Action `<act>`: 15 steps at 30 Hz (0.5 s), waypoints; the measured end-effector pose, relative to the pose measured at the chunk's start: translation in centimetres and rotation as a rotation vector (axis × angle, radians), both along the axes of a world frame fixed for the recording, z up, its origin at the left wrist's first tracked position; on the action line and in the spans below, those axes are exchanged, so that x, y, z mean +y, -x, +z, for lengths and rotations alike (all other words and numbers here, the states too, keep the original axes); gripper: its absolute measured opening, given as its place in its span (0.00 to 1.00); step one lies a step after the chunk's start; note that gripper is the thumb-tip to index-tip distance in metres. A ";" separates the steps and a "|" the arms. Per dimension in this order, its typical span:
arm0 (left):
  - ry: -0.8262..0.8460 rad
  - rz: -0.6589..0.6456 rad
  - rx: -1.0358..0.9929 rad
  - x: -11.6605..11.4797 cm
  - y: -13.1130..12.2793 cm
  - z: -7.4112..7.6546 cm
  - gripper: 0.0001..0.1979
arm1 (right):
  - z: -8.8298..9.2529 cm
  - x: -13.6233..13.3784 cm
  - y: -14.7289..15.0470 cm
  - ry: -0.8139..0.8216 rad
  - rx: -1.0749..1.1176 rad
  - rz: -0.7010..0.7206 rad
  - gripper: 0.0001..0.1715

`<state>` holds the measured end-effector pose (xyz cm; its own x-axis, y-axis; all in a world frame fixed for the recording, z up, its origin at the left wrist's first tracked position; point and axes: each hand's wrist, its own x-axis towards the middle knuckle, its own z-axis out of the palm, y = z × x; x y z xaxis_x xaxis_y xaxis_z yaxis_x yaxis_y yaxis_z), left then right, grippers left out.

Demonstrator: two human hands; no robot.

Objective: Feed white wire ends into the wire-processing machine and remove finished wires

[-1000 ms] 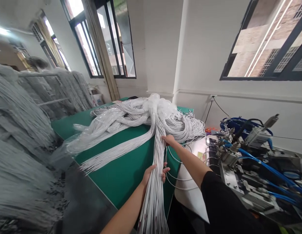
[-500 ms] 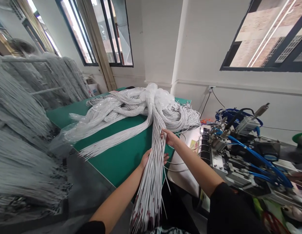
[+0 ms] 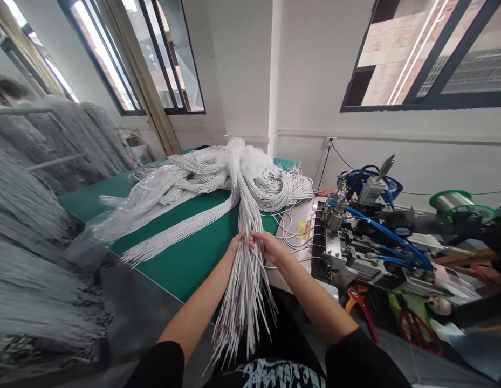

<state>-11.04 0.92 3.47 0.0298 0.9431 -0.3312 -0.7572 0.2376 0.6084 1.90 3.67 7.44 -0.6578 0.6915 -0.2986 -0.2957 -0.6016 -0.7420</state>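
A thick bundle of white cables (image 3: 242, 280) runs off the green table toward me, its loose ends fanned out above my lap. My left hand (image 3: 235, 242) is closed around the left side of the bundle. Close beside it, my right hand (image 3: 268, 245) grips the right side, the thumb and fingers among the cables. Some fingers of both hands are hidden by the strands. Farther back, the cables come from a heap wrapped in clear plastic (image 3: 236, 151). A second bundle of cables (image 3: 173, 234) lies across the table to the left.
The green table (image 3: 193, 269) stands before me. On the right are a machine with blue air hoses (image 3: 355, 237), a green wire spool (image 3: 462, 205), and pliers with red and orange handles (image 3: 361, 307). Racks of plastic-covered cables (image 3: 27, 258) stand at the left.
My left hand has moved up the bundle and my right hand slightly down, so they now sit side by side. The cable ends have spread wider. The view has turned right.
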 end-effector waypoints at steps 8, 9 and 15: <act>-0.068 0.036 -0.144 -0.7 -1.1 -0.3 0.18 | 0.4 -1.9 -1.5 -0.045 0.064 -0.029 0.07; -0.083 0.043 -0.161 -1.1 -1.3 0.0 0.18 | 0.5 -2.0 -1.7 -0.047 0.068 -0.025 0.07; -0.146 0.114 -0.272 -3.8 -0.4 2.5 0.16 | 1.3 -0.5 -5.3 -0.054 0.065 -0.064 0.08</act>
<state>-10.60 -2.85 5.92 -0.0100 0.9825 -0.1862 -0.9134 0.0669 0.4016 7.20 3.18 8.71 -0.6289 0.7464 -0.2175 -0.3809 -0.5397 -0.7508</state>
